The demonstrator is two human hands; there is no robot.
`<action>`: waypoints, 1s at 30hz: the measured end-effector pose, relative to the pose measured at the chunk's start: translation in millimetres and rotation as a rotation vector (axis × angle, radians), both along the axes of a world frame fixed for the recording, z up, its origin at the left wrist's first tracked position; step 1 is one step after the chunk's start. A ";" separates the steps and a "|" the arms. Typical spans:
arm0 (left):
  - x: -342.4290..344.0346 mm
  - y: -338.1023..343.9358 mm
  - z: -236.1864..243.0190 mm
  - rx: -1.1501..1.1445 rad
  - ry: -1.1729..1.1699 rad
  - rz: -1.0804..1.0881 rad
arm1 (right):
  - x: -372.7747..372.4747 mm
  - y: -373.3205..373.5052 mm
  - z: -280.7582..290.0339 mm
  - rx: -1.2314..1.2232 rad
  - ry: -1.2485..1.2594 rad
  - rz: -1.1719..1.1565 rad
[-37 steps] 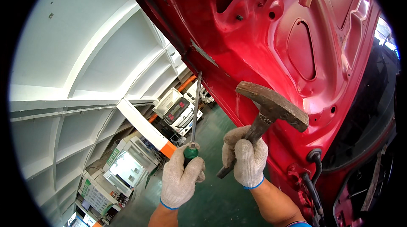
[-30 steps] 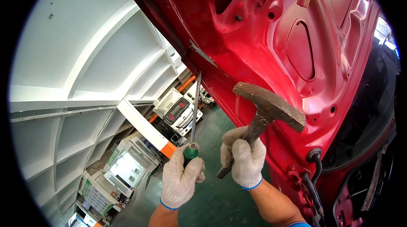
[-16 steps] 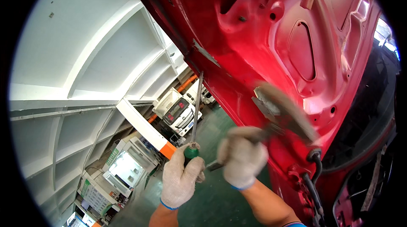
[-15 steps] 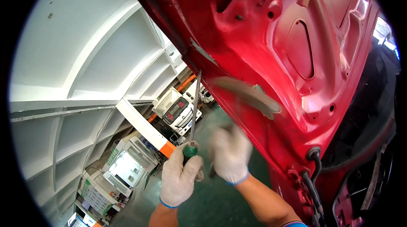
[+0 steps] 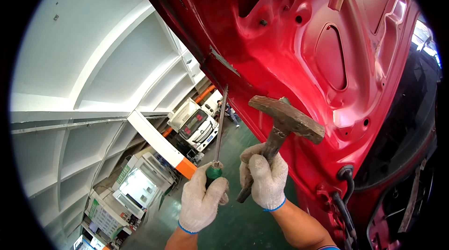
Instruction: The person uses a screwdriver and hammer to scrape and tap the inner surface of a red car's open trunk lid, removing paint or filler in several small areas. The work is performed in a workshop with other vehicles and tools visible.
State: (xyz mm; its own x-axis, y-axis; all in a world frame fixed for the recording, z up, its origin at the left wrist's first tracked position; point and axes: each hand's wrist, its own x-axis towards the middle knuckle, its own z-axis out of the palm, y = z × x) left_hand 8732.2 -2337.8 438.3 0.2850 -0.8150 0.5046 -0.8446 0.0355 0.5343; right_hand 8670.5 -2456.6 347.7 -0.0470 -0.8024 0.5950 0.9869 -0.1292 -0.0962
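My left hand (image 5: 199, 203), in a pale knitted glove with a blue cuff, is closed round the green handle of a long screwdriver (image 5: 220, 126). Its shaft points upward, and the tip meets the lower edge of the raised red vehicle panel (image 5: 276, 77). Close by on the right, my right hand (image 5: 267, 180), gloved alike, grips a worn hammer (image 5: 286, 118) by its handle. The hammer head is up in front of the red panel, apart from the screwdriver. A scraped grey patch (image 5: 224, 60) marks the panel near its edge.
Black hoses (image 5: 343, 208) run down beside the panel at lower right. A dark windscreen (image 5: 397, 124) lies beyond it. White trucks (image 5: 199, 128) stand in the background, near a person (image 5: 232, 113). A white and orange post (image 5: 161, 142) crosses the left side.
The hammer and my right hand, blurred earlier, now show sharply, the hand slightly farther right. My left hand and the screwdriver have shifted slightly right and down, and the tip rests lower along the panel edge.
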 end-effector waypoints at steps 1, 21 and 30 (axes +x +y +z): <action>-0.3 -0.1 0.0 -0.013 0.013 0.001 | -0.6 0.2 -0.5 0.000 -0.003 0.000; 2.2 0.9 3.4 -0.042 -0.012 0.008 | -3.4 -1.4 -1.6 -0.001 -0.019 -0.014; 0.2 -1.1 3.9 -0.033 -0.006 -0.001 | -3.2 -2.4 -1.9 -0.006 -0.027 -0.014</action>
State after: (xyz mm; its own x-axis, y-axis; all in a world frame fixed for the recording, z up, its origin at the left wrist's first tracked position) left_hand 8732.5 -2338.9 442.3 0.2811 -0.7979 0.5333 -0.8476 0.0542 0.5278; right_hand 8667.4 -2459.0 345.8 -0.0747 -0.7977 0.5984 0.9872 -0.1440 -0.0686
